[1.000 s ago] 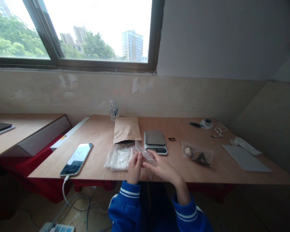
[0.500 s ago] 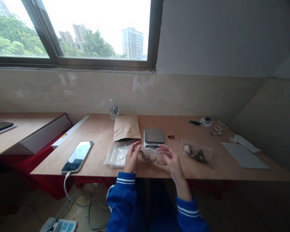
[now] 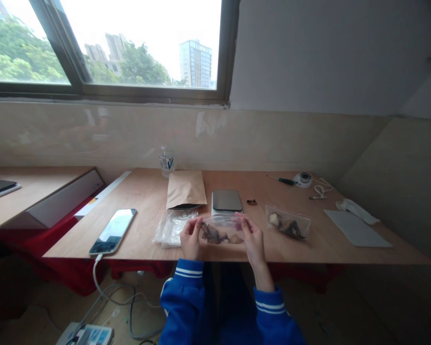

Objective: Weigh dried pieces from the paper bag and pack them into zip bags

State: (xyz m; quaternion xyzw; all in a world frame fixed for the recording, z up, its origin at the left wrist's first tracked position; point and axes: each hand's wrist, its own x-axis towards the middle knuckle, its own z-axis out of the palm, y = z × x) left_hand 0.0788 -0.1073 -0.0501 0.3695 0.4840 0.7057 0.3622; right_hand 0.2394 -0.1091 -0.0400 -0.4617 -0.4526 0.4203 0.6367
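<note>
Between my two hands is a clear zip bag [image 3: 221, 233] with brown and pale dried pieces in it. My left hand [image 3: 191, 238] pinches its upper left corner, and my right hand [image 3: 253, 238] grips the upper right corner. Just behind the bag sits a small kitchen scale [image 3: 227, 200] with a metal top, its front partly hidden. A second filled zip bag [image 3: 288, 223] lies to the right. Left of my hands, a stack of clear plastic bags [image 3: 170, 227] rests in front of a brown paper pouch [image 3: 187, 188], whose mouth faces me.
A phone [image 3: 114, 231] on a charging cable lies at the left. Behind the pouch stands a water bottle [image 3: 166, 160]. A small dark brown piece [image 3: 251, 202] is right of the scale. Further right are a screwdriver [image 3: 286, 181], a dome camera [image 3: 303, 179] and a white sheet [image 3: 357, 229].
Both hands have closed on the bag's top corners; before, their fingers were more spread. The bag is now stretched flatter and its contents show more clearly. The whole view has shifted slightly.
</note>
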